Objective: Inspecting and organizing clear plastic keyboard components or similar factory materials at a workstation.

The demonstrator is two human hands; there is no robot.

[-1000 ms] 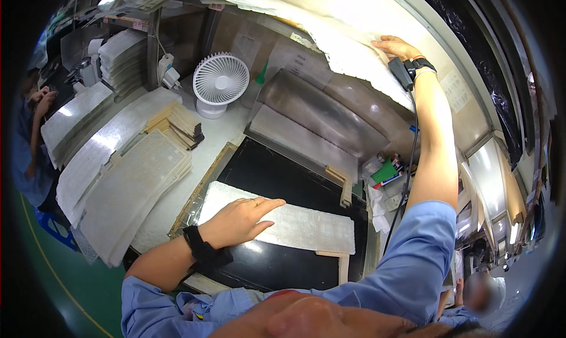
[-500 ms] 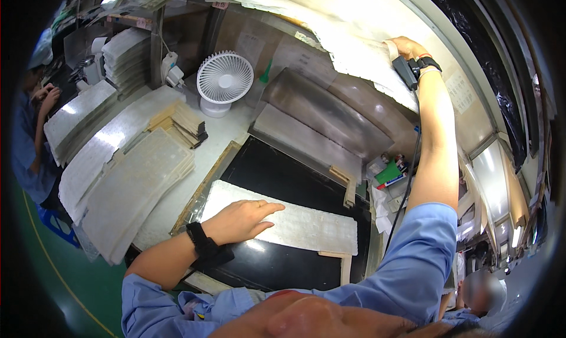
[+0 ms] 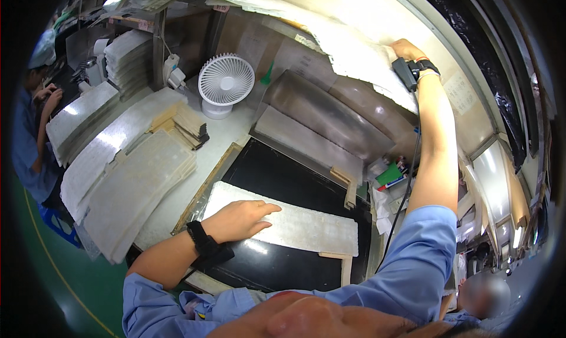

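Note:
My left hand (image 3: 240, 220) lies on a long white rectangular panel (image 3: 306, 225), fingers stretched out, thumb apart. Beneath the panel is a black work surface (image 3: 277, 163). An L-shaped wooden corner piece (image 3: 345, 268) sits against the panel's near right corner, and a second corner piece (image 3: 350, 188) lies farther back. High at the upper right, my right arm reaches up to a shelf, where my right hand (image 3: 407, 49) is at the edge of white sheets (image 3: 354, 49). Glare and the hand itself hide its fingertips, so any grip is unclear. Both wrists carry black straps.
Left of the work surface are stacks of pale panels (image 3: 138, 176) with thin wooden pieces (image 3: 180, 123). A white fan (image 3: 226, 80) stands behind, beside a grey metal sheet (image 3: 324, 111). Markers and a green item (image 3: 389, 174) lie right. A co-worker (image 3: 35, 132) sits far left.
My right hand has shifted slightly at the shelf, its fingers now less visible. The left hand stays on the panel, its fingertips drawn back a little.

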